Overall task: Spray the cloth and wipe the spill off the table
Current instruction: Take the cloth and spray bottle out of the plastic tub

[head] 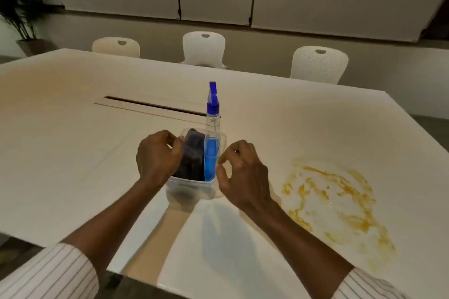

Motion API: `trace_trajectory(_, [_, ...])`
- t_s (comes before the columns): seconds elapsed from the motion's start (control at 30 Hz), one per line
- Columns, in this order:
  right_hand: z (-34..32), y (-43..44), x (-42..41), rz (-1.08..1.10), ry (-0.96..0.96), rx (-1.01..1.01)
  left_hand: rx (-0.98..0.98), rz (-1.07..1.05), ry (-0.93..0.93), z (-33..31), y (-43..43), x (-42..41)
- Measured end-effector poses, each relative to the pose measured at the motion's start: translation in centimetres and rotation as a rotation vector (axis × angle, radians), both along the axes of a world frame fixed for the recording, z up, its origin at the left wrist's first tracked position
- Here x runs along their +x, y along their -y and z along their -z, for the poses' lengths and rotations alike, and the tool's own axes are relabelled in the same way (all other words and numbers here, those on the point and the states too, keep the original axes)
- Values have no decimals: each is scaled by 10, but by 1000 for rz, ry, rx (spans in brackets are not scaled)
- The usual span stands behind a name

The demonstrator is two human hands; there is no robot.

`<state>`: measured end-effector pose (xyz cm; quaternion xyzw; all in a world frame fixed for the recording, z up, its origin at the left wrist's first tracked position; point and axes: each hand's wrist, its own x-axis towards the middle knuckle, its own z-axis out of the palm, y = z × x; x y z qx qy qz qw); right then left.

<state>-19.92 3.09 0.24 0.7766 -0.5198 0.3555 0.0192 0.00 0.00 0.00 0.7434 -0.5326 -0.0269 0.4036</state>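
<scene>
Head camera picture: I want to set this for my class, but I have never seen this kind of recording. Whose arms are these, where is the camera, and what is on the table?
There is no machine here. A person wears one camera on the head, looking forward and down, so you see their own two arms in striped sleeves.

On the white table stands a clear plastic container holding a dark cloth and a spray bottle with blue liquid and a blue nozzle. The left hand touches the container's left rim; the right hand sits close beside its right side, fingers curled. Neither hand holds anything yet.

To the right lies a yellow-orange spill. Three white chairs stand behind the table.
</scene>
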Motion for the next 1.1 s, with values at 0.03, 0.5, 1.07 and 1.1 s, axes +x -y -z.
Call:
trace_trajectory(0.03, [1, -1, 8, -44, 1, 14, 32, -19, 30, 4, -4, 1])
trace_trajectory(0.5, [-34, 68, 125, -148, -553, 210, 330, -131, 182, 32, -31, -5])
trace_trajectory(1.07, [-18, 144, 150, -31, -660, 415, 533, -110, 121, 1, -23, -7])
trace_trajectory(1.1, [-19, 143, 150, -26, -674, 392, 533, -113, 107, 2, -22, -7])
